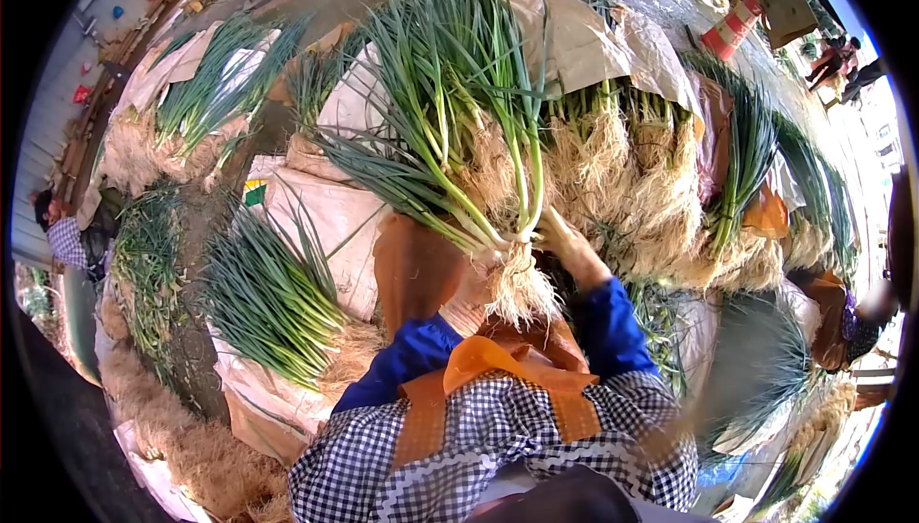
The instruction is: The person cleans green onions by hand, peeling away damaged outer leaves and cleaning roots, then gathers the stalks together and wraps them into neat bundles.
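In front of me is a loose bunch of green onions (498,226), leaves fanned away from me and pale roots hanging towards my lap. My left hand (466,305) is closed around the base of the stalks from the left, its fingers partly hidden by stalks and roots. On the other side my right hand (572,250) grips the same bunch near the white stem ends, fingertips partly out of sight. Just beyond lies a heap of rooted green onions (661,169) partly covered by beige sacking (565,35).
To my left, a pile of green onions (273,303) rests on a pale sack (325,236). Leaf scraps (148,274) and cut roots (191,456) litter the ground. A person (67,236) sits at far left; another (852,317) is at right. A red-and-white cone (733,29) stands behind.
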Motion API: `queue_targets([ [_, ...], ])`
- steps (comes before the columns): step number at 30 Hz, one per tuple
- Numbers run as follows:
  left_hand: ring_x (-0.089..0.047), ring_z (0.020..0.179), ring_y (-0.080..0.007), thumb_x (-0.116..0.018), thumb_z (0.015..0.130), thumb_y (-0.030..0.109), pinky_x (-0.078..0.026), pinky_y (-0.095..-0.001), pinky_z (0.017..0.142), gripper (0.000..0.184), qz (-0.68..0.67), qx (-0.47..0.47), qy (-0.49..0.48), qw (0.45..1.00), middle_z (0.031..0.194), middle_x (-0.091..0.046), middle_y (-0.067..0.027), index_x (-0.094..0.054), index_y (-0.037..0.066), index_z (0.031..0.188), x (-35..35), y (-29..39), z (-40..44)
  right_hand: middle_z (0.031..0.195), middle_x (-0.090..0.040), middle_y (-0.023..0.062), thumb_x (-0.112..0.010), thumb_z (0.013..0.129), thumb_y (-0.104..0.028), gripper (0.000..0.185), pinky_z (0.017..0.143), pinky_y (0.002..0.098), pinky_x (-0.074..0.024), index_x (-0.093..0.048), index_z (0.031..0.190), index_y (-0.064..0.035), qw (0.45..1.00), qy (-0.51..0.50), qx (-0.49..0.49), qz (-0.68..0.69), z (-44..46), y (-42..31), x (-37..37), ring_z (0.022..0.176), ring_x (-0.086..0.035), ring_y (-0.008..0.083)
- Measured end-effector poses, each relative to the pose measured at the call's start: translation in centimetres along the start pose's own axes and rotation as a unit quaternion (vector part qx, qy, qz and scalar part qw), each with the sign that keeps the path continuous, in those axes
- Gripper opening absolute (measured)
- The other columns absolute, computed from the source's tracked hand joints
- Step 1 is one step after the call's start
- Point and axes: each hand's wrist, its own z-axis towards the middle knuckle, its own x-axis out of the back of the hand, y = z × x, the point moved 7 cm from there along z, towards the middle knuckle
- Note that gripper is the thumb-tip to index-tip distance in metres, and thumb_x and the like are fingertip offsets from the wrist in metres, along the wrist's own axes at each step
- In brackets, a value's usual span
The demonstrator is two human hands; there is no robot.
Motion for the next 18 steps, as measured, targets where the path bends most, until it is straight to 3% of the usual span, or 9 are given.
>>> queue_targets([
  [1,-0.062,0.091,-0.0215,-0.052,0.088,0.011,-0.052,-0.0333,0.082,0.031,0.005,-0.006,0.0,1.0,0.104,-0.061,-0.0143,-0.051,-0.005,0.114,0.2,-0.3,-0.2,0.108,-0.058,0.0051,-0.056,0.089,-0.029,0.039,0.079,0.0308,-0.0477,-0.051,0.12,-0.0048,0.983,-0.031,-0.006,0.181,1.5,0.6,-1.9,0.093,-0.055,0.0176],
  [5,-0.061,0.086,-0.0178,-0.053,0.088,0.006,-0.052,-0.0283,0.077,0.024,0.114,-0.106,-0.036,0.987,0.1,-0.062,-0.0092,-0.057,-0.004,0.11,-1.2,1.4,-2.0,0.093,-0.059,0.0076,-0.062,0.08,-0.017,0.024,0.073,0.0356,-0.0504,-0.058,0.099,-0.0022,0.956,-0.072,0.203,-0.2,1.4,1.9,-3.1,0.085,-0.059,0.0214],
  [7,-0.061,0.086,-0.0176,-0.054,0.087,0.005,-0.052,-0.0288,0.076,0.025,-0.034,0.018,-0.035,0.999,0.099,-0.063,-0.0083,-0.057,-0.003,0.111,-3.2,1.0,-2.2,0.094,-0.064,0.0099,-0.061,0.081,-0.027,0.028,0.069,0.0361,-0.0496,-0.06,0.098,-0.0049,0.987,-0.021,-0.043,0.155,2.4,8.7,-0.3,0.083,-0.062,0.0243],
  [9,-0.061,0.087,-0.0189,-0.056,0.085,0.008,-0.052,-0.031,0.076,0.028,-0.046,0.065,-0.075,0.994,0.101,-0.063,-0.0096,-0.057,-0.003,0.111,-4.6,1.7,-2.6,0.079,-0.065,0.0128,-0.051,0.084,-0.044,0.035,0.065,0.0366,-0.049,-0.065,0.098,-0.0159,0.849,0.147,-0.03,-0.507,-0.2,10.9,7.7,0.076,-0.063,0.0288],
  [10,-0.061,0.088,-0.0196,-0.057,0.084,0.01,-0.051,-0.032,0.076,0.031,-0.053,0.079,-0.057,0.994,0.101,-0.062,-0.0104,-0.055,-0.003,0.112,-4.7,2.0,-2.7,0.08,-0.066,0.0131,-0.05,0.083,-0.048,0.039,0.065,0.0393,-0.0481,-0.067,0.098,-0.0168,0.882,0.167,-0.051,-0.438,-2.5,11.5,10.9,0.078,-0.063,0.0272],
  [12,-0.061,0.089,-0.0216,-0.056,0.08,0.014,-0.05,-0.0339,0.079,0.041,-0.128,0.117,-0.091,0.981,0.1,-0.062,-0.0126,-0.051,-0.004,0.116,-4.1,1.1,-2.4,0.103,-0.066,0.0073,-0.042,0.091,-0.04,0.037,0.069,0.0382,-0.0506,-0.061,0.114,-0.0181,0.607,-0.041,-0.286,-0.74,-8.0,9.5,13.4,0.082,-0.065,0.0215],
  [14,-0.061,0.089,-0.0216,-0.056,0.08,0.013,-0.05,-0.0338,0.081,0.041,-0.117,0.14,-0.098,0.978,0.1,-0.061,-0.0124,-0.051,-0.003,0.118,-3.9,0.8,-2.2,0.107,-0.064,0.008,-0.04,0.094,-0.038,0.038,0.079,0.035,-0.0474,-0.057,0.119,-0.0136,0.583,-0.06,-0.229,-0.778,-8.0,9.1,13.5,0.092,-0.062,0.0206],
  [17,-0.059,0.093,-0.0199,-0.056,0.082,0.009,-0.048,-0.0324,0.084,0.033,-0.099,0.19,-0.098,0.972,0.106,-0.059,-0.0116,-0.054,0.0,0.114,-4.4,0.0,-2.7,0.1,-0.064,0.007,-0.045,0.094,-0.033,0.041,0.083,0.0288,-0.0457,-0.05,0.123,-0.0041,0.98,0.066,-0.086,-0.165,-5.4,2.9,5.0,0.096,-0.059,0.0149],
  [18,-0.057,0.097,-0.0189,-0.057,0.083,0.006,-0.047,-0.0317,0.086,0.028,-0.051,0.133,-0.123,0.982,0.109,-0.058,-0.0109,-0.056,0.0,0.11,-4.8,0.3,-2.5,0.094,-0.063,0.0051,-0.048,0.093,-0.032,0.039,0.077,0.0261,-0.0455,-0.052,0.12,-0.0038,0.993,0.032,-0.047,-0.1,-3.5,2.4,2.3,0.09,-0.058,0.0124],
])
